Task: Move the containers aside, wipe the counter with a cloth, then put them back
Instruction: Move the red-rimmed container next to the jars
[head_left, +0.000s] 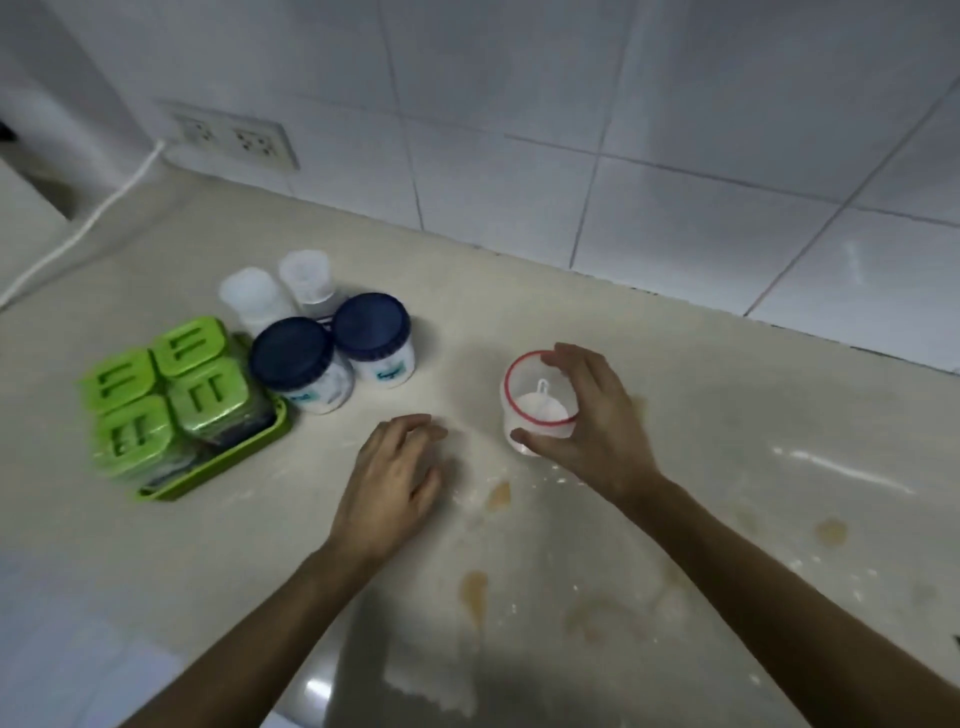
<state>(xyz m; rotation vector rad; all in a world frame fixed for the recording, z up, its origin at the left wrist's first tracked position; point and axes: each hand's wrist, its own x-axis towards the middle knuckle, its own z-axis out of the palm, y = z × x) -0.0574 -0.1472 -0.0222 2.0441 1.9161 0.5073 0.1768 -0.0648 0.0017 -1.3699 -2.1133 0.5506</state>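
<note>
Container (537, 402) upright inside right hand (597, 421) grip, rim-level.

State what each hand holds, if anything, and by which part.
The right hand grips the red-rimmed container around its upper wall, fingers curled round the rim. The left hand holds nothing.

red-rimmed cup (540, 400): clear, open, upright, white powder and scoop inside, mid counter (727, 395) | two blue-lidded jars (332, 358): white, shut, upright, side by side, left of cup | two clear jars (280, 291): behind them, nearer back edge | four green-lidded boxes (156, 389): in green tray (234, 462), far left
</note>
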